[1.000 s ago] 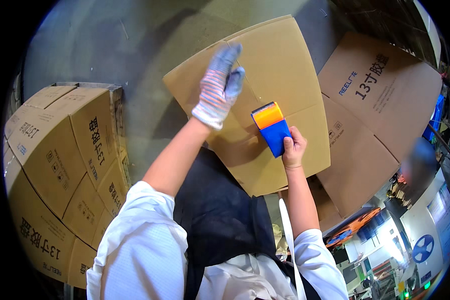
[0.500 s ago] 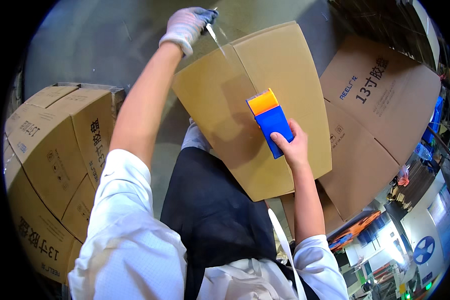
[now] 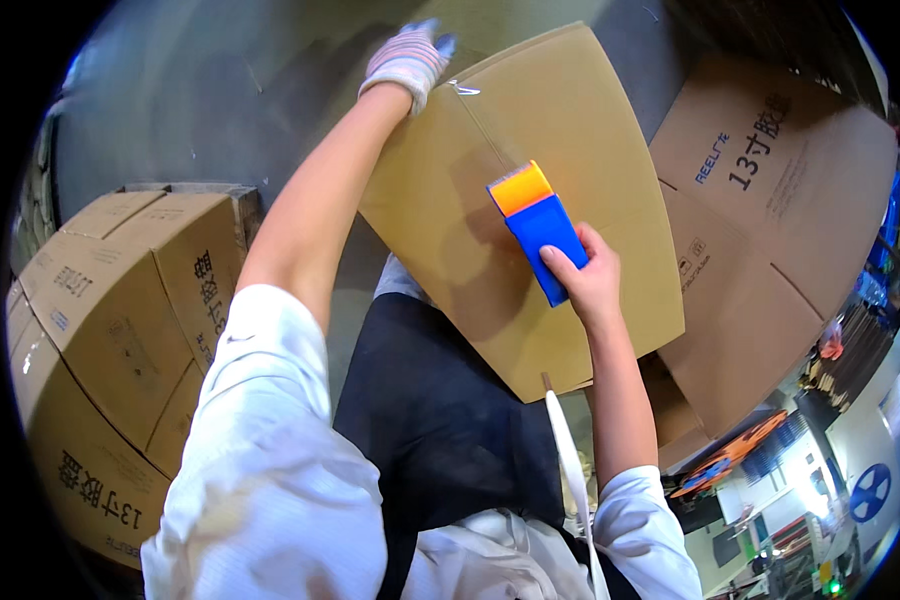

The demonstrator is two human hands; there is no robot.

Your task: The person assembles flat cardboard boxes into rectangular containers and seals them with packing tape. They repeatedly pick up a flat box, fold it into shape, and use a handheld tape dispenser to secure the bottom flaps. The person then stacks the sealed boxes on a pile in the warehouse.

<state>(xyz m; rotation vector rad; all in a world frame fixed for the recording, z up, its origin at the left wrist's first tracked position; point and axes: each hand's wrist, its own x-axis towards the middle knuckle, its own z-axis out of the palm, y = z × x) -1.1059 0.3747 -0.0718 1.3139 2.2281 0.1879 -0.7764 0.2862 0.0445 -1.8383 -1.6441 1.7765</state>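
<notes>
A plain brown cardboard box (image 3: 600,130) lies in front of me, its flaps meeting along a middle seam. In my bare right hand (image 3: 592,275) is a blue and orange tape dispenser (image 3: 548,240), held on top of the box over that seam. A strip of clear tape (image 3: 462,88) shines at the seam's far end. My left hand (image 3: 410,58), in a striped knit glove with grey fingertips, is at the box's far edge beside the tape. Its fingers reach out apart; part of them is hidden or blurred.
Printed cartons (image 3: 110,310) are stacked at the left. Another large printed carton (image 3: 770,190) stands at the right, behind the box. Flat cardboard sheets (image 3: 860,355) and bench equipment fill the lower right. Grey floor (image 3: 220,110) shows at the far left.
My left hand has come down and right to the box's far edge, and the tape end it held out now lies at that edge. The dispenser has hardly moved.
</notes>
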